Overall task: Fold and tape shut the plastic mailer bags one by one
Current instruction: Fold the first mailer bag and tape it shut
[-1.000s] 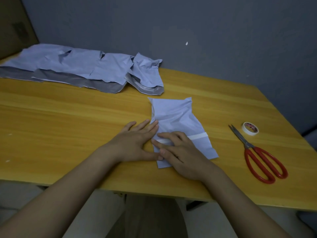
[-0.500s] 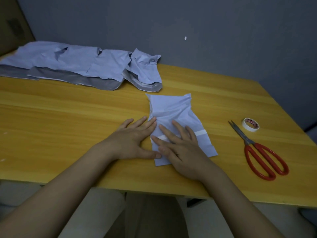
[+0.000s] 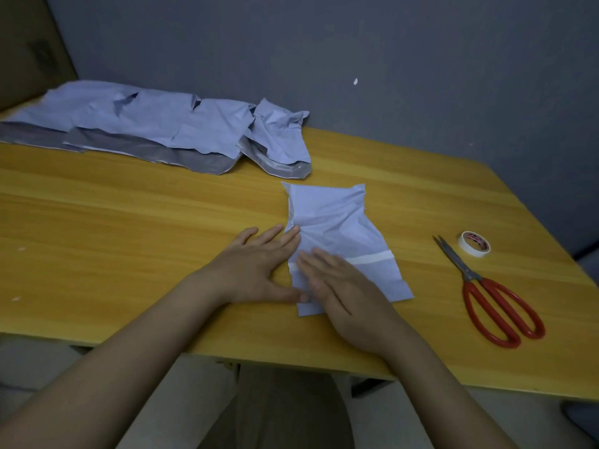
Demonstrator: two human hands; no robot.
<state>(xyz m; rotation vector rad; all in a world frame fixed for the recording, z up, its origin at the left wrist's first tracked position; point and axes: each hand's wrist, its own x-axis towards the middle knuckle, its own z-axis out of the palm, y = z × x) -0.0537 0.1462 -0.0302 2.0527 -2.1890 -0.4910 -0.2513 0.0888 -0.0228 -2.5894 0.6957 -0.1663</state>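
a folded mailer bag (image 3: 337, 228) lies flat on the wooden table (image 3: 129, 222), near the front edge and a little right of centre, crinkled at its far end. a white tape strip (image 3: 372, 258) runs across its near half, and part of that strip is hidden under the right hand.

the right hand (image 3: 340, 286) lies palm down on the near part of the bag, fingers straight and close together, pressing flat; it covers the bag's near left corner area. the left hand (image 3: 256, 267) lies flat on the table just beside the bag's left edge, fingers straight and slightly spread, with the fingertips (image 3: 293, 236) touching the bag's edge and the thumb reaching towards the bag's near corner. neither hand is curled around anything.

to the right, well apart from the bag, red-handled scissors (image 3: 486, 293) lie with blades closed and pointing away from the person. a small tape roll (image 3: 474, 244) sits just beside the blade tips, a narrow gap between them.

at the back left of the table, against the grey wall (image 3: 421, 76), a pile of unfolded mailer bags (image 3: 155, 131) spreads out in an overlapping row, pale on top with grey undersides showing along the near edge. its rightmost bag ends near the far end of the folded one without touching it. nothing lies between the hands and the scissors or tape.
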